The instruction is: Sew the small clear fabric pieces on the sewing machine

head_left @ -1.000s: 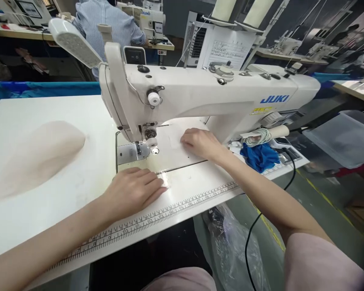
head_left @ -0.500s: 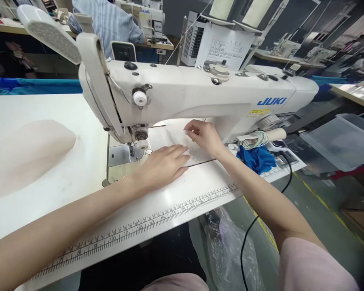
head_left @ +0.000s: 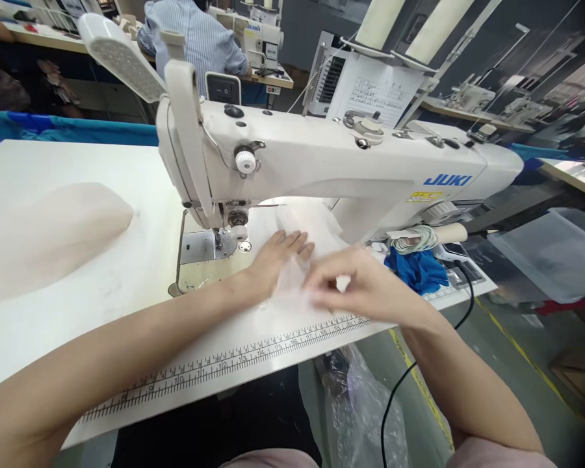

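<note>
A piece of thin white fabric (head_left: 316, 224) lies under the arm of the white sewing machine (head_left: 312, 153), to the right of its needle area. My left hand (head_left: 280, 260) rests flat on this fabric with its fingers stretched out. Just right of it, my right hand (head_left: 358, 283) pinches a raised fold of the fabric between thumb and fingers; motion blurs the fingertips. The presser foot (head_left: 218, 239) sits above the metal plate, left of both hands. Another pale, sheer fabric piece (head_left: 63, 234) is spread on the table's left side.
A ruler strip (head_left: 244, 357) runs along the table's front edge. Blue cloth (head_left: 416, 268) and a bundle of pale cord (head_left: 414, 239) lie at the right end. A black cable (head_left: 390, 403) hangs down there. A person in a striped shirt (head_left: 190, 42) sits beyond the machine.
My right hand has come toward the front edge, drawing up part of the white fabric. My left hand stays flat, with the fabric now folded beside it. The view has shifted slightly.
</note>
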The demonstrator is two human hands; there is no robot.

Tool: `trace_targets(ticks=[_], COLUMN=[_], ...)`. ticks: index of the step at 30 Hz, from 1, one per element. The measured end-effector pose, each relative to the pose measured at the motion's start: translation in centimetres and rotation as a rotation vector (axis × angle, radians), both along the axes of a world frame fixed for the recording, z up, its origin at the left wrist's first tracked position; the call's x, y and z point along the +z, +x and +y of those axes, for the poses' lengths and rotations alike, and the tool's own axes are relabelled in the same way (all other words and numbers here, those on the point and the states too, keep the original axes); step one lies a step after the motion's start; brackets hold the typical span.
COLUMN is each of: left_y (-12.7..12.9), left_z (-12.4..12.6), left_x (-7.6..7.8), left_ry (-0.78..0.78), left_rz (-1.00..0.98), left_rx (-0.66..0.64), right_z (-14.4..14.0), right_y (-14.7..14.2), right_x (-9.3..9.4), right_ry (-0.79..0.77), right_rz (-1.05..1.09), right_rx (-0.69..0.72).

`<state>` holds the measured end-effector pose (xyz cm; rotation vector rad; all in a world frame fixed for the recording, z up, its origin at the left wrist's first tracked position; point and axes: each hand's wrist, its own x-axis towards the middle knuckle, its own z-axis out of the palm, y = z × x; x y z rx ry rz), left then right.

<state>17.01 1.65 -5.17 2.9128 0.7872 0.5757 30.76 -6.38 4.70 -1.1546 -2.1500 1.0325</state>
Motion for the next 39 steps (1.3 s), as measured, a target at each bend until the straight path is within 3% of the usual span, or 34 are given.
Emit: trace_targets(ticks=[1, 3, 7, 11, 16, 21, 25, 28, 33, 36, 39], left_y=[-0.1, -0.7, -5.0, -10.4, -12.7, -15.6, -19.2, -19.8, -17.6, -16.8, -16.9], left_z=[0.0, -0.3, -2.4, -6.2, -9.3, -7.2, -4.4, -3.8, -4.6, -4.7, -4.1], left_x=[0.1, 0.8, 3.1, 4.8, 5.2, 5.6, 6.0, 6.2, 5.9, 5.7, 5.7], left_ry=[-0.007, -0.019, -0.064, -0.577, -0.854, -1.144, -1.31, -1.33, -1.241, -1.212, -1.083], left_rz=[0.009, 0.028, -0.009, -0.366, -0.442, -0.411, -0.289, -0.316, -0.501, -0.527, -0.428], left_rx=[-0.006, -0.014, -0.017, 0.121, 0.188, 0.155, 0.119, 0.116, 0.16, 0.222, 0.27], right_z=[-1.0, -2.3, -2.9, -2.4, -1.7, -0.4, 0.7, 1.2, 1.6, 2.3, 3.6], right_y=[-0.6, -1.5, -3.2, -5.6, -9.2, -9.5, -8.8, -9.2, -10.0, -9.7, -9.1], right_x=[0.4, 0.6, -1.2, -3.8, -5.1, -5.0, -5.0, -5.0, -4.9, -4.8, -4.6], right_ry=[-0.162, -0.323, -0.371, -0.299, -0.323, -0.368, -0.533, -0.659, -0.696, -0.576, -0.368], right_rz=[0.018, 0.082, 0.243, 0.461, 0.579, 0.566, 0.512, 0.499, 0.508, 0.427, 0.239], right_rx=[0.064, 0.058, -0.136, -0.339, -0.338, -0.345, -0.145, -0.044, -0.01, -0.006, -0.016])
